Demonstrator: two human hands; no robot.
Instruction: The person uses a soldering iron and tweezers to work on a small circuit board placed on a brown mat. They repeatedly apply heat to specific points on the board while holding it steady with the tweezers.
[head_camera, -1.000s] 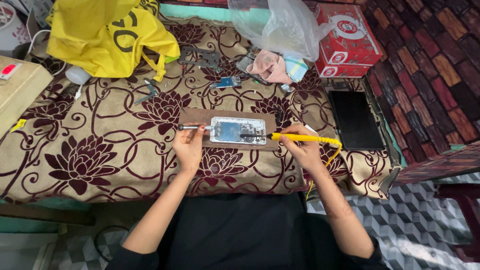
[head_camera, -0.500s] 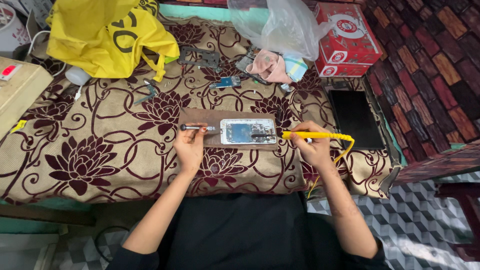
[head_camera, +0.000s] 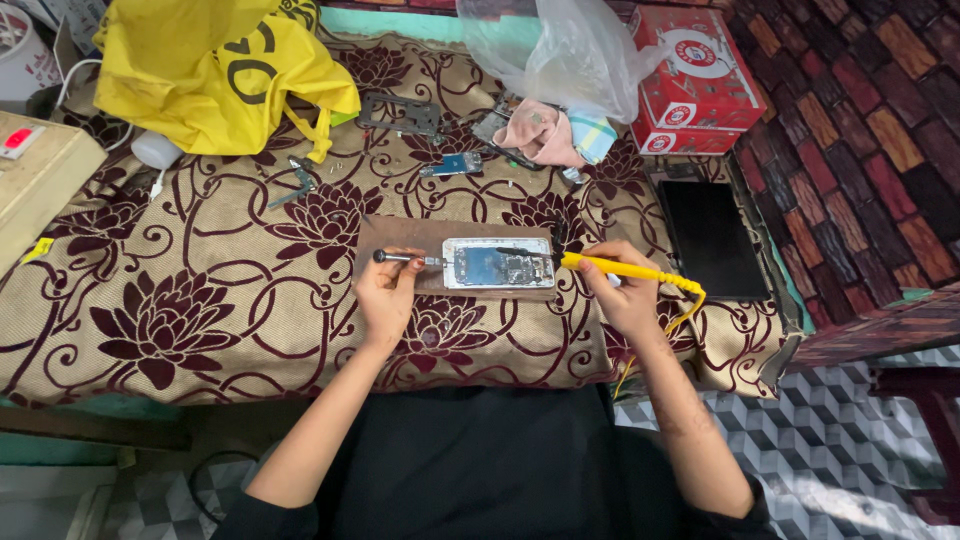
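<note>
Holding a yellow soldering iron (head_camera: 625, 270) in right hand (head_camera: 622, 295), tip over opened phone (head_camera: 498, 263) on desk board (head_camera: 400, 235); left hand (head_camera: 385, 295) gripped tweezers (head_camera: 405, 258); a slip w/ hot tip could've scorched the phone's parts or a finger.

Yellow bag (head_camera: 215, 75), red boxes (head_camera: 697, 75), clear plastic bag (head_camera: 565, 55), black slab (head_camera: 712, 238).

Opened phone (head_camera: 498, 264) lies flat; yellow soldering iron (head_camera: 625, 271) tip over it.
</note>
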